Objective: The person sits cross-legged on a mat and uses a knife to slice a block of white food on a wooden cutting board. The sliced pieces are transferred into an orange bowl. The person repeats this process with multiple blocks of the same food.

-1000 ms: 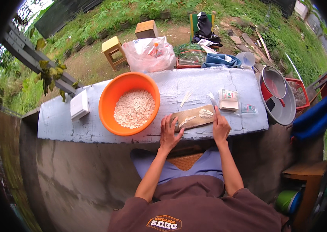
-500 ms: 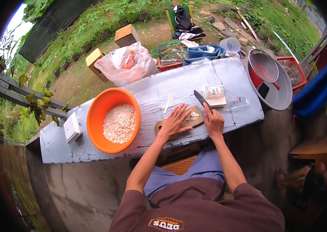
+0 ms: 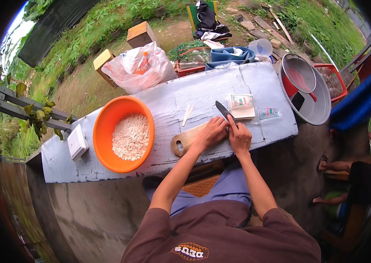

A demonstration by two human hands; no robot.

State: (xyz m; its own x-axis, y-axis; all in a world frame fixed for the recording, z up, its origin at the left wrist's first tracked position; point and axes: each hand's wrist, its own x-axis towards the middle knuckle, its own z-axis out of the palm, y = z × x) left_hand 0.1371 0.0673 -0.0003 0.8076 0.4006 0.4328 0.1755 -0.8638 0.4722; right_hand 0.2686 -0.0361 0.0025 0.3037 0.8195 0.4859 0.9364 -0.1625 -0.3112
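My right hand grips a knife, its dark blade pointing away from me over the table. Against it my left hand rests on the wooden chopping board, fingers bent and drawn together. It covers the board's right part, so whatever lies under its fingers is hidden. The board's handle end, with a slot, shows at its left. Just beyond the knife sits a pale block partly wrapped in printed packaging. An orange basin to the left holds many small whitish chopped pieces.
Two white strips lie behind the board. Clear plastic packaging is at the right, a white box at the far left. A plastic bag and a grey basin with a strainer flank the table. Another person's legs show at right.
My left hand has slid right along the board, toward the knife, its fingers now bent instead of flat. The white pieces visible on the board before are covered. My right hand keeps the knife.
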